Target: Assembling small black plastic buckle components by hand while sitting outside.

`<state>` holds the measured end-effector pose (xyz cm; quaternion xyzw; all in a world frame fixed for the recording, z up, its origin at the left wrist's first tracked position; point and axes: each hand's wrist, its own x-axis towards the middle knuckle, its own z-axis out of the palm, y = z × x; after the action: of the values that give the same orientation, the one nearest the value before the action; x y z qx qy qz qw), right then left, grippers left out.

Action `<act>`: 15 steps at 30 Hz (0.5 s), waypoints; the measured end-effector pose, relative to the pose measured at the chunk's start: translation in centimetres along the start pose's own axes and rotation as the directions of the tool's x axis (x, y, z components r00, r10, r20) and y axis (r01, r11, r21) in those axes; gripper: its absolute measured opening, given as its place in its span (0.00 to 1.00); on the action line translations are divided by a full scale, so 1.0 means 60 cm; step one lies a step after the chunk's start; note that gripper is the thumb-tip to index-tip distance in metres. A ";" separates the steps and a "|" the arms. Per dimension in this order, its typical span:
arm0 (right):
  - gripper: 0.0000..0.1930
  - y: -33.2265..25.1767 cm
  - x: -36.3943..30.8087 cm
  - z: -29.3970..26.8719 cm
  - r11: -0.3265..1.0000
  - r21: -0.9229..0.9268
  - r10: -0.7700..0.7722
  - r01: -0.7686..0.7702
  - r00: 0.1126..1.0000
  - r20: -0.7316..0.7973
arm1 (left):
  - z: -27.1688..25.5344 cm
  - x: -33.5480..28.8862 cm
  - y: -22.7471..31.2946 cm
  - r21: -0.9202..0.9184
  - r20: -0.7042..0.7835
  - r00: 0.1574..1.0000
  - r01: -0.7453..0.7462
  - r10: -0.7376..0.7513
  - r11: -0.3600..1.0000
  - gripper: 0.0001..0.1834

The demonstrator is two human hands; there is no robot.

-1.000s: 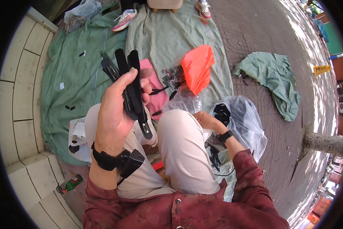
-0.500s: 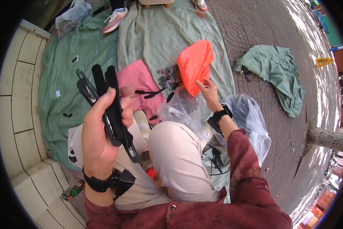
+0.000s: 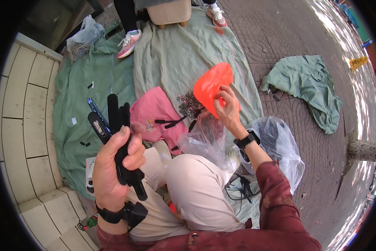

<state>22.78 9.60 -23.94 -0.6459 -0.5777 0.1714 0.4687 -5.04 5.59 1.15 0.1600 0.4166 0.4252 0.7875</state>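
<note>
In my left hand (image 3: 112, 167) is a bunch of long black hair clips (image 3: 123, 138), fanned upward, the metal snap part showing on one. A shiny blue strip (image 3: 96, 112) sticks up beside them. My right hand (image 3: 229, 109) has its fingers curled and pinched at the side of a red plastic bag (image 3: 209, 85) that stands up from the ground cloth. Beside the bag lies a heap of small dark pieces (image 3: 189, 103), too small to name. A pink checked cloth (image 3: 154, 102) with several black strips (image 3: 171, 122) on it spreads between my hands.
Green cloth (image 3: 171, 54) covers the ground. Clear plastic bags (image 3: 276, 144) lie at my right, with a black cable (image 3: 244, 190) near my knee. Another person's shoe (image 3: 129, 44) and a beige stool (image 3: 169, 12) are at the far side. A tiled wall (image 3: 27, 125) borders the left.
My right hand has moved from the red bag's lower edge onto its side, its fingers curling in. My left hand still holds the clips, slightly turned. The view has shifted, showing more of the far side.
</note>
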 end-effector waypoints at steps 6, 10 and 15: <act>0.11 -0.201 -0.023 -0.096 0.800 0.021 -0.594 0.600 0.787 0.165 | 0.003 -0.018 0.026 0.214 0.052 0.996 -0.087 0.078 0.973 0.12; 0.14 -0.329 -0.065 -0.145 0.558 0.048 -0.792 0.828 0.514 0.330 | 0.028 -0.037 0.008 0.643 0.000 0.935 -0.271 0.354 0.716 0.16; 0.17 -0.418 -0.126 -0.155 0.445 0.084 -0.825 0.892 0.372 0.426 | 0.024 -0.021 -0.016 0.906 0.256 0.837 -0.382 0.484 0.181 0.29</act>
<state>13.12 -3.71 -1.54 -0.2337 -0.9236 -0.0150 0.3037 -3.74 4.15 2.08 0.6737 0.5536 0.3164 0.3736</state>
